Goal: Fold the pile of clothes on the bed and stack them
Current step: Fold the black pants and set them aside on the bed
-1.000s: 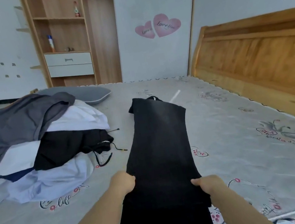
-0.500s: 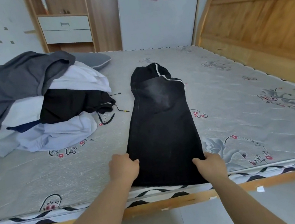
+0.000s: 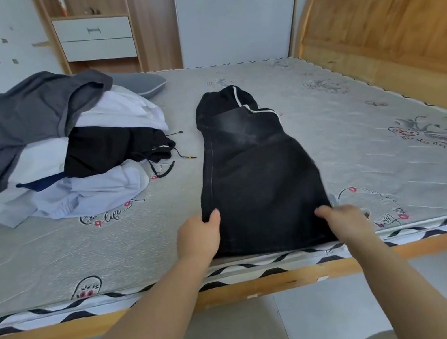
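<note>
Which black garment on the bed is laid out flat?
The black trousers with the white side stripe, gripped by both hands; the other black garment is crumpled inside the pile.

The garment (image 3: 259, 175) laid flat on the bed is black, with a faded grey patch in its upper part and a thin white stripe along its far edge. The pile of clothes (image 3: 57, 150) comprises a dark grey item on top, white and pale lavender items, a black item with black cords, and a navy item at the lower left. The mattress (image 3: 358, 127) is light grey with red-and-grey floral prints and black script, and its side edge carries a black-and-white wave pattern.
</note>
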